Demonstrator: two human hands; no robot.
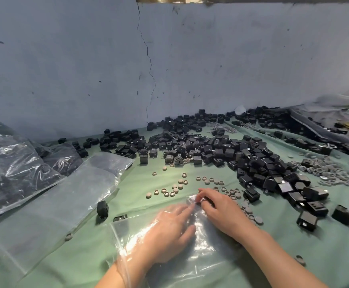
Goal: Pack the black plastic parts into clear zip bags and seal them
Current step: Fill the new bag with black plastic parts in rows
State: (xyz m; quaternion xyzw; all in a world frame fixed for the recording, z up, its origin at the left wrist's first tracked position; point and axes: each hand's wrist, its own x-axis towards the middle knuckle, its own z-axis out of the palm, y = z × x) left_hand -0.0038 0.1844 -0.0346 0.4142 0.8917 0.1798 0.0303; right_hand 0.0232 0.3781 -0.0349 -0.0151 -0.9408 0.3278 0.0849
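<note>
Clear zip bag [206, 252] lies long axis near-to-far, covering the left hand [169, 231].

Black parts [211, 150]: hundreds; grey caps [175, 191]: dozens; filled bags [13, 169]: perhaps two.

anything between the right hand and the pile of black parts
Nothing tall. Only loose grey caps lie on the green cloth between the right hand, pinching the clear zip bag, and the black parts.

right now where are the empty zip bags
In the head view the empty zip bags lie flat on the person's left, between the filled bags at the far left and a lone black part.
</note>
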